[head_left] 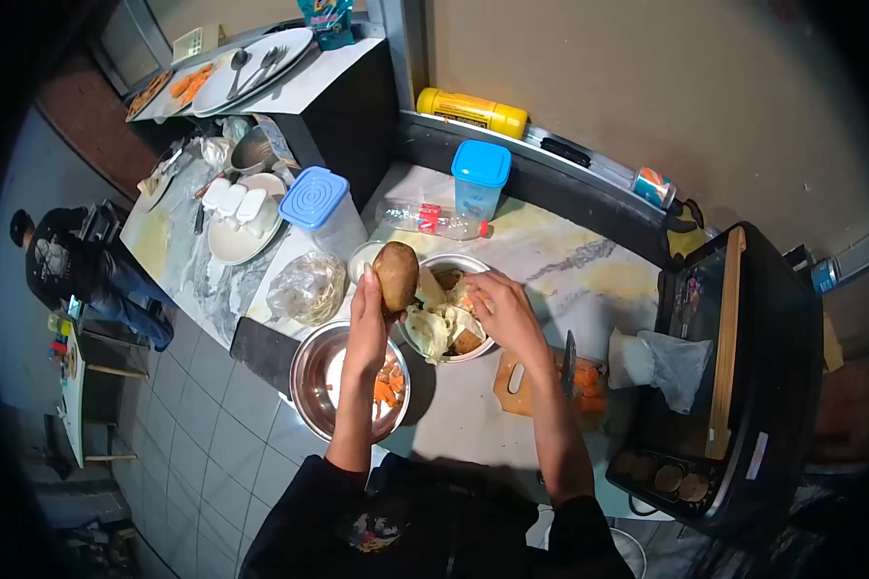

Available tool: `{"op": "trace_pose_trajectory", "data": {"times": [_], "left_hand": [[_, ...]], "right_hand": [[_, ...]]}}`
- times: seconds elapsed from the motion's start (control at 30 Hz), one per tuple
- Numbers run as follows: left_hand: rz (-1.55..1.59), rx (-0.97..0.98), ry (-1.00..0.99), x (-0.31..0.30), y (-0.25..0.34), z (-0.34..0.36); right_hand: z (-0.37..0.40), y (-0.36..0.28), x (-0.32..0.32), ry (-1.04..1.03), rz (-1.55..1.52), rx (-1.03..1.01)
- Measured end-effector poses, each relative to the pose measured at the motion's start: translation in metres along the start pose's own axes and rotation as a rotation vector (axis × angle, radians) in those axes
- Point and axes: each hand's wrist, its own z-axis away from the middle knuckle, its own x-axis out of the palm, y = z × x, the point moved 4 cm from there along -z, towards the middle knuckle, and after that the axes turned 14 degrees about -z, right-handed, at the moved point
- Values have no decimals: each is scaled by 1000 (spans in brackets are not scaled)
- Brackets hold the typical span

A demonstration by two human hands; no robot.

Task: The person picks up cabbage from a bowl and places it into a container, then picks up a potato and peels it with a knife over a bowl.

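Note:
A large brown potato [396, 276] is held upright in my left hand [366, 323], above the gap between two metal bowls. My right hand [505, 311] reaches over the right-hand bowl [454, 259], its fingers bent down at the peelings and cabbage leaves [429, 331] there; what they grip, if anything, is hidden. Another brown potato [467, 342] shows among the scraps. Chopped orange pieces [387, 388] lie in the larger metal bowl [300, 396] by my left forearm. Right of my right forearm, a knife [569, 364] rests by orange pieces on a wooden board [518, 398].
Behind the bowls stand a blue-lidded container [323, 217], a lying plastic bottle [430, 219] and a blue tub [479, 183]. A knotted plastic bag [308, 288] sits left. A black appliance [724, 386] bounds the right side. Another person [68, 261] stands far left.

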Motion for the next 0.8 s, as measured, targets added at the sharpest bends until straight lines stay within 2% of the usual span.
{"op": "trace_pose_trajectory", "data": {"times": [0.07, 0.1, 0.17, 0.3, 0.67, 0.8], "left_hand": [[44, 30, -82, 5, -2, 1], [29, 40, -81, -9, 4, 0], [55, 19, -46, -8, 7, 5], [60, -27, -18, -8, 4, 10], [73, -58, -54, -5, -2, 10], [72, -57, -66, -4, -4, 7]], "right_hand": [[5, 10, 1, -104, 228, -169], [4, 1, 16, -98, 216, -180], [7, -13, 11, 35, 254, -231], [9, -13, 11, 80, 125, -210], [-23, 25, 28, -56, 614, -88], [-28, 26, 29, -52, 561, -131]]}}
